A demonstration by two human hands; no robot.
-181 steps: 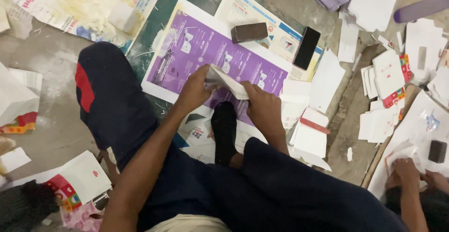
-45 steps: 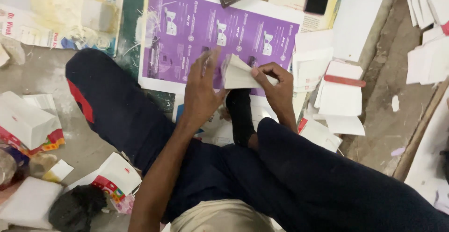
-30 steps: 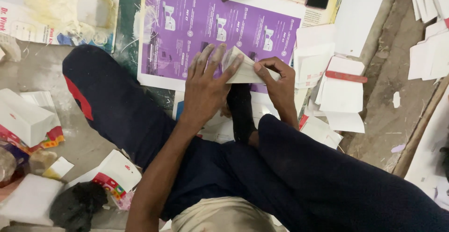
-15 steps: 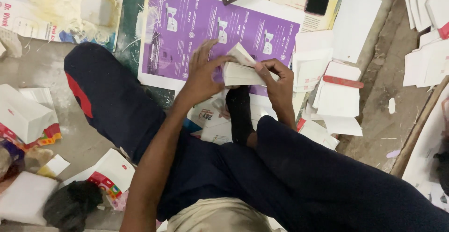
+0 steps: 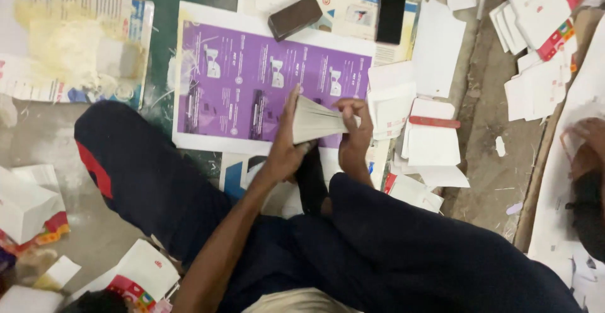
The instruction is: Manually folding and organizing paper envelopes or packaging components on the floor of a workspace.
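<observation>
A: What do the 2 hands hold?

B: A folded white paper piece (image 5: 316,122), held up over the purple printed sheet (image 5: 252,86). The left hand (image 5: 285,149) grips its left end, fingers closed around it and pointing far. The right hand (image 5: 354,133) pinches the right end with curled fingers.

A: Where is that in the scene?

B: Near the middle, just above the near edge of the purple printed sheet, which lies flat on the floor (image 5: 485,136). The person sits on the floor in dark trousers (image 5: 151,180); 1 leg stretches left with a red patch on it, the other runs right along the near edge.

A: What lies about it?

B: Far from the hands, a dark brown wallet-like case (image 5: 295,17) rests tilted on the far edge of the purple sheet, and a black phone (image 5: 391,9) lies just right of it on a pale printed sheet. To the right of the hands sits a loose stack of white paper pieces (image 5: 435,143), 1 with a red strip across it. More white and red pieces (image 5: 535,23) lie far right.

A: Anyone else?

B: At the right edge another person's hand (image 5: 589,143) rests on white paper, blurred. Near left, white cartons with red print (image 5: 145,275) lie on the floor.
</observation>
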